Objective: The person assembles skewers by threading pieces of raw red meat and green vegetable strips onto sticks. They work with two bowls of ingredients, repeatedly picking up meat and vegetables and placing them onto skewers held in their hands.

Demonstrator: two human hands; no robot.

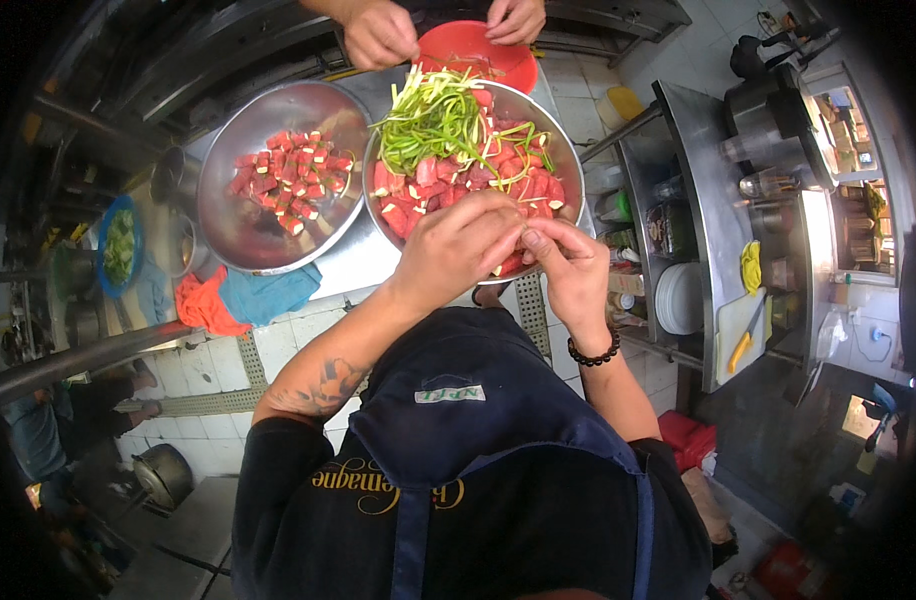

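Note:
My left hand (465, 247) and my right hand (574, 262) meet over the near rim of a steel bowl (578, 169). Their fingertips are pinched together; whatever lies between them is hidden. Raw red meat pieces (428, 195), some with pale sticks showing at their ends, fill this bowl. A heap of long green onion strands (428, 124) lies on the meat at the far left, and a few looser strands (529, 146) trail to the right. To the left, a second steel bowl (225, 195) contains small meat rolls (293, 172) with pale ends and green bands.
Another person's hands (379, 34) work at a red plastic basin (518, 71) opposite me. Orange cloth (210, 300) and blue cloth (270, 289) lie at the table's near-left edge. On the right, a steel shelf unit (698, 150) carries a cutting board (735, 322) with a yellow-handled knife (741, 351).

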